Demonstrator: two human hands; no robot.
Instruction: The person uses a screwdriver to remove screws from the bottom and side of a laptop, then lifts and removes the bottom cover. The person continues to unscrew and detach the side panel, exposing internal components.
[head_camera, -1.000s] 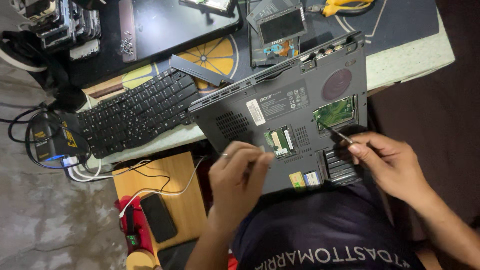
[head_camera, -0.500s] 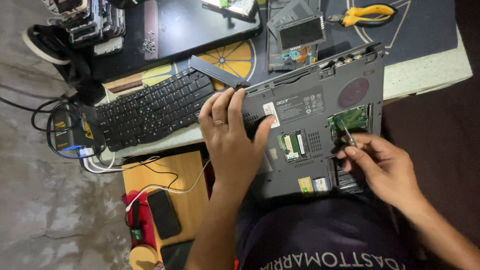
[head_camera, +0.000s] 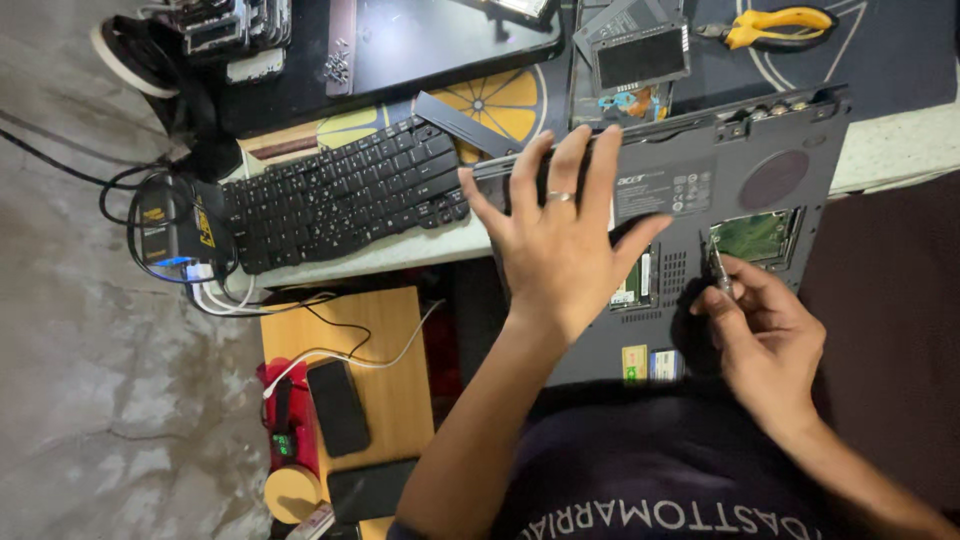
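Note:
An upside-down grey laptop (head_camera: 760, 150) lies across the table edge and my lap, with open compartments showing green boards. My left hand (head_camera: 560, 240), a ring on one finger, lies flat on the laptop's underside with fingers spread, the fingertips reaching its far left edge. My right hand (head_camera: 765, 335) pinches a thin screwdriver (head_camera: 718, 268), its tip resting beside the open compartment (head_camera: 755, 238) on the right.
A loose black keyboard (head_camera: 340, 195) lies left of the laptop. Yellow-handled pliers (head_camera: 775, 25), a small dark panel (head_camera: 640, 55) and a black tray with screws (head_camera: 340, 65) sit at the back. A wooden stool (head_camera: 350, 350) below holds a phone (head_camera: 336, 405) and cables.
My left hand moved from the laptop's near side up across its underside and spread flat. My right hand stayed by the open compartment with the screwdriver.

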